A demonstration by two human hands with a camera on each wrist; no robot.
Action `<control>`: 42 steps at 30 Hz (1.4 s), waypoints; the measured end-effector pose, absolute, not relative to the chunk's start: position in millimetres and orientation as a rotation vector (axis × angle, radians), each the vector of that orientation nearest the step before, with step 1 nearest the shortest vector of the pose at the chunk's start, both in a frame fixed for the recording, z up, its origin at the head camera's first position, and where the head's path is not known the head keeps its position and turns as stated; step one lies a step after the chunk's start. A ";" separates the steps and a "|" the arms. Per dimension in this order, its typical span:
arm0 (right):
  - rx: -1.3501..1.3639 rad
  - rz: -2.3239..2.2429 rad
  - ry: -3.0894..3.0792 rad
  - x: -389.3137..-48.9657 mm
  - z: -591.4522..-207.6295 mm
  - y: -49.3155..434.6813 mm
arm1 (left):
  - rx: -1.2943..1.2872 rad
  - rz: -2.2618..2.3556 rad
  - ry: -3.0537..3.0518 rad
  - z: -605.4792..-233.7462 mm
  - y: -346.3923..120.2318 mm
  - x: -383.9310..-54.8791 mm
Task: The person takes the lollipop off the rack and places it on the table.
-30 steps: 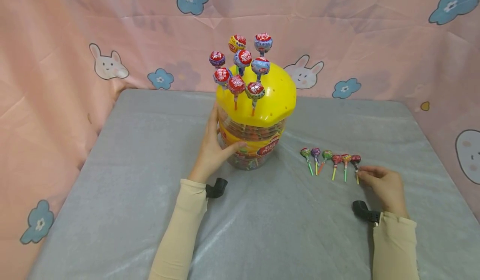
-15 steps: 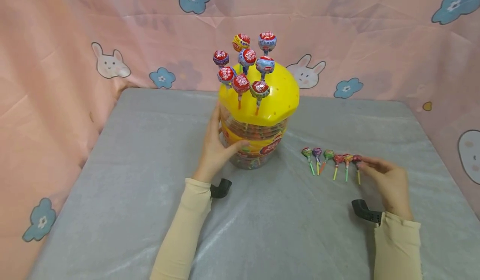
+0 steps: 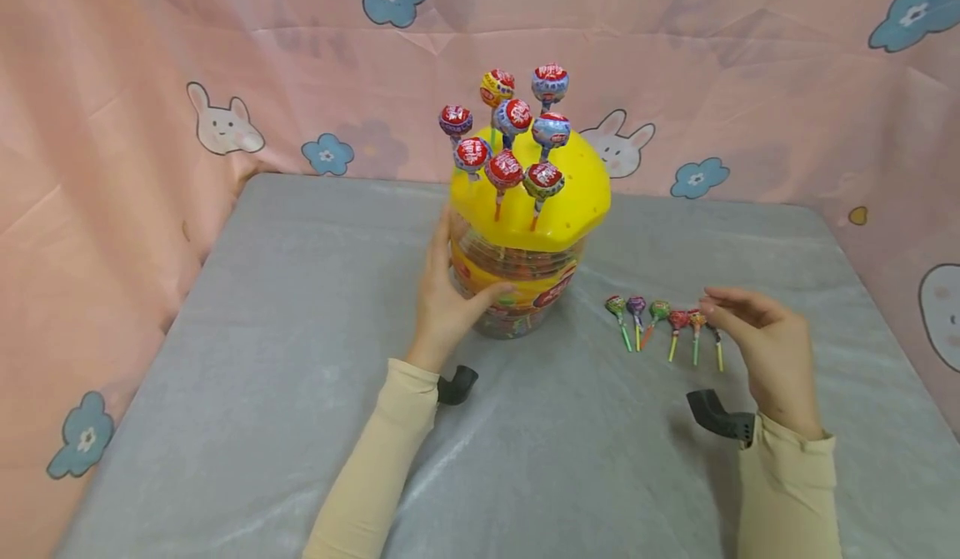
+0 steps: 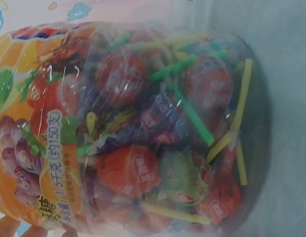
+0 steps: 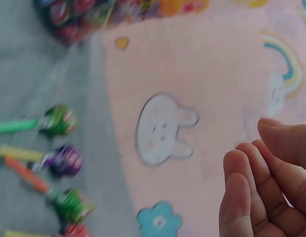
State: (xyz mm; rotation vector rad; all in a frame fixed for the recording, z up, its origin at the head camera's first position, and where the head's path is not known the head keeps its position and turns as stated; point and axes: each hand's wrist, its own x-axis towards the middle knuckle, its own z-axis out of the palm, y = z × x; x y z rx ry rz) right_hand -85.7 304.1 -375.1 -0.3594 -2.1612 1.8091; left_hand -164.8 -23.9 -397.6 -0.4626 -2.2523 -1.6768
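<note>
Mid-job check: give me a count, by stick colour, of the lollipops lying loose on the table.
Green sticks: 2
Yellow sticks: 3
Orange stick: 1
Total: 6

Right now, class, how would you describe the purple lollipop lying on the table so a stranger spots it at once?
Find the big jar with the yellow lid on the grey table. To its right lies a lollipop row; the purple lollipop is second from the jar. Its purple wrapper stands out between two green lollipops.
</note>
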 end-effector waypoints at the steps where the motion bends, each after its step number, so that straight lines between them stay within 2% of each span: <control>1: -0.326 1.822 -2.141 -86.4 -372.5 301.7 | -0.463 -1.673 -2.247 -397.6 -22.7 -164.0; 14: -0.012 1.973 -2.013 -98.6 -347.2 261.2 | -0.437 -1.599 -2.204 -398.6 -12.4 -158.4; 28: 0.113 1.883 -2.004 -110.7 -310.6 211.5 | -0.409 -1.569 -2.184 -403.8 -3.8 -152.3; 42: 0.303 1.835 -2.016 -118.0 -280.5 172.3 | -0.513 -1.710 -2.112 -405.7 -17.2 -164.3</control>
